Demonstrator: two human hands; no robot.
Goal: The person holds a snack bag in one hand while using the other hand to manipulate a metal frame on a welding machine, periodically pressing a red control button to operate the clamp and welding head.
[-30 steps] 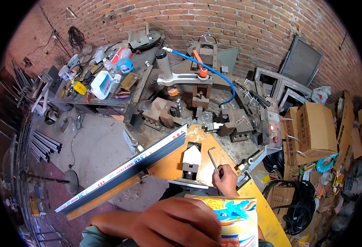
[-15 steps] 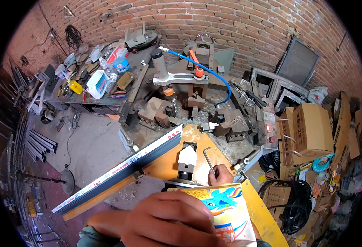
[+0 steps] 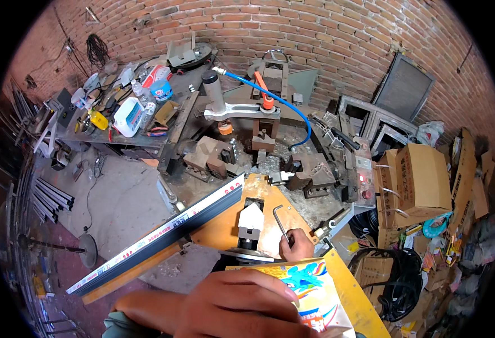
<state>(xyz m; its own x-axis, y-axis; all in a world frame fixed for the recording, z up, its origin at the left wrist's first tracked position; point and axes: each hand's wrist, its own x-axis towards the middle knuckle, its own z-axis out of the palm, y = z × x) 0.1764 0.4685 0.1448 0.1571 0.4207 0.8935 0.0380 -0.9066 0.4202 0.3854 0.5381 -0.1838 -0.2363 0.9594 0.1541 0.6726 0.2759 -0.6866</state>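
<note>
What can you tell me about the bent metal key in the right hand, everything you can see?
The bent metal key is a slim, grey L-shaped bar, apparently steel. Its short arm, at the far end, turns toward the right. The longer shank slants down to the right hand, which grips the near end and hides it. It shows against the orange board; whether it touches that board, I can't tell.

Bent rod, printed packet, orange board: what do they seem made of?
Bent rod: probably steel, smooth and grey with a dull sheen.
Printed packet: plastic film or coated paper, unclear which; smooth, vividly printed face.
Orange board: perhaps painted or varnished wood, given its flat, light-catching top.
</note>
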